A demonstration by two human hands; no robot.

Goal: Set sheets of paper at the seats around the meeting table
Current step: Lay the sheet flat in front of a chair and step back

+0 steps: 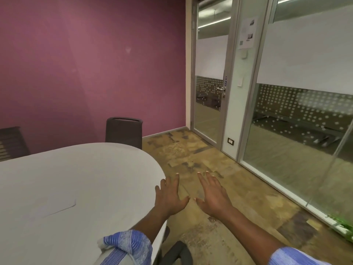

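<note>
A white oval meeting table [91, 169] fills the lower left. One white sheet of paper [55, 206] lies flat on it near my side, hard to tell from the tabletop. My left hand [169, 196] hovers palm down at the table's right edge, fingers spread, holding nothing. My right hand [212, 195] is stretched out beside it over the floor, also spread and empty. The two thumbs almost touch.
A dark office chair [123, 131] stands at the table's far end against the purple wall. Another dark chair's armrest [177, 251] shows below the table edge near me. Glass partitions and a glass door [209, 88] line the right. Patterned carpet lies between.
</note>
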